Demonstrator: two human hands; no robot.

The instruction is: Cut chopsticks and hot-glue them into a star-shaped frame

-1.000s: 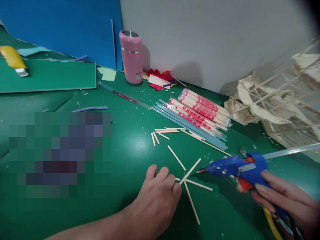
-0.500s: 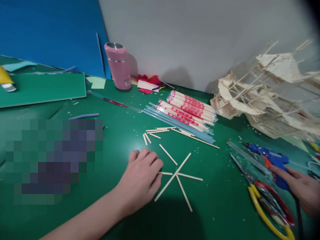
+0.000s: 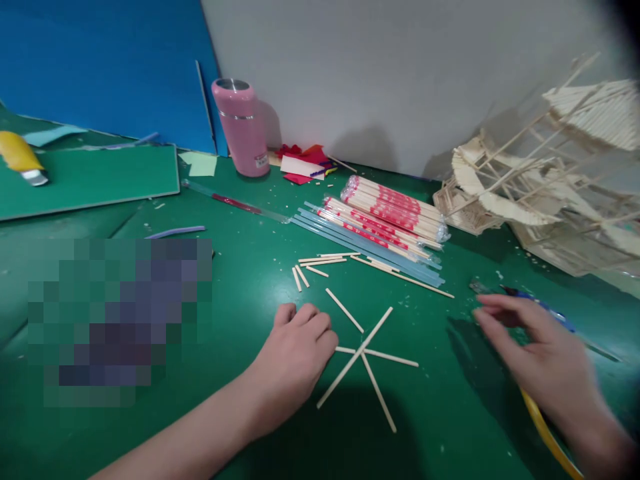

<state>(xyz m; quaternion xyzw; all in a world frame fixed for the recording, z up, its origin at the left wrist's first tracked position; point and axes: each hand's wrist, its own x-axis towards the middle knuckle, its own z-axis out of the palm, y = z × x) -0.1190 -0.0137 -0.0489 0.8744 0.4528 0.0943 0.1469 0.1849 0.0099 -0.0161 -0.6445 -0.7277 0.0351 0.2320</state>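
My left hand (image 3: 303,357) rests on the table with its fingers curled closed around the left end of a short wooden stick (image 3: 346,350). That stick points at the middle of a star of thin sticks, where a longer stick (image 3: 373,335) crosses on top. Other spokes (image 3: 380,393) fan out from the same middle. Over the right side hovers my right hand (image 3: 537,360), thumb and forefinger curved with a small gap and nothing seen between them. Behind it lies a blue glue gun (image 3: 557,317), partly hidden, and a yellow scissors handle (image 3: 545,427) shows below.
Loose cut sticks (image 3: 323,260) lie beyond the star. Past them are blue glue sticks (image 3: 420,270) and wrapped chopsticks (image 3: 395,207). A pink flask (image 3: 243,133) stands near the wall. A wooden stick model (image 3: 525,193) is at the back right, a yellow cutter (image 3: 20,157) at far left.
My right hand has let go of the glue gun and come left and up over the tools. My left hand stays at the star. The view has shifted slightly.
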